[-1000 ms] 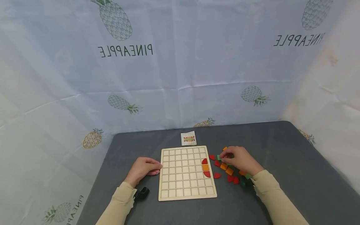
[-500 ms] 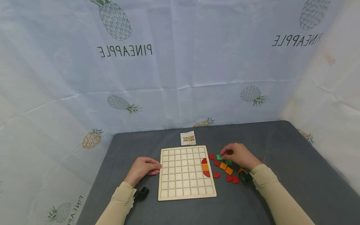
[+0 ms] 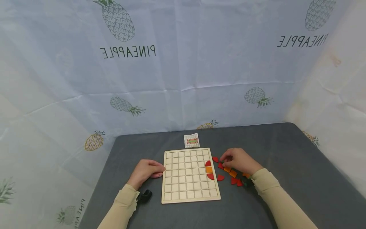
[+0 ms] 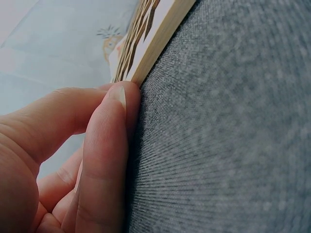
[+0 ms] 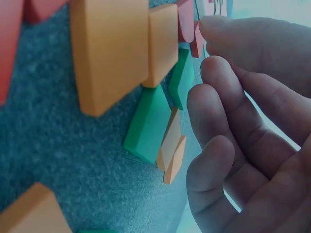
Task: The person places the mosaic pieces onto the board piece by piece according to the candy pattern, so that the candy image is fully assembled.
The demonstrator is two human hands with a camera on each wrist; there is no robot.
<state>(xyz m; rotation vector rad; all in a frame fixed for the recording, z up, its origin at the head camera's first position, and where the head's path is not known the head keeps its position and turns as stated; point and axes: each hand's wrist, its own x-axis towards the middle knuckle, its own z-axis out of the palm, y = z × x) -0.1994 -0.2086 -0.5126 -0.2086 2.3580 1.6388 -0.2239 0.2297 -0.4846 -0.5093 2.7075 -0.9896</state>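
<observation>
My left hand [image 3: 148,171] is at the left edge of a square wooden grid board [image 3: 186,181]; its thumb and forefinger pinch that edge in the left wrist view. Two red quarter-round tiles and an orange square tile [image 3: 209,170] between them lie in the board's right column. To the right of the board, my right hand [image 3: 240,160] hovers low over loose tiles, thumb and forefinger together. A sliver of a green tile [image 3: 221,161] shows at their tips, mostly hidden. Beneath the hand, other green tiles [image 5: 151,126] lie on the cloth.
A small pattern card [image 3: 192,140] lies behind the board. Loose red tiles [image 3: 220,177] and orange tiles [image 3: 233,173] are scattered right of the board. A black wrist device [image 3: 144,197] is by the left sleeve. Pineapple-printed cloth [image 3: 177,63] hangs behind the dark table [image 3: 257,136].
My right hand first draws back slightly, then comes down and towards the board over the green tile that lay uncovered half a second ago. The left hand stays at the board's edge.
</observation>
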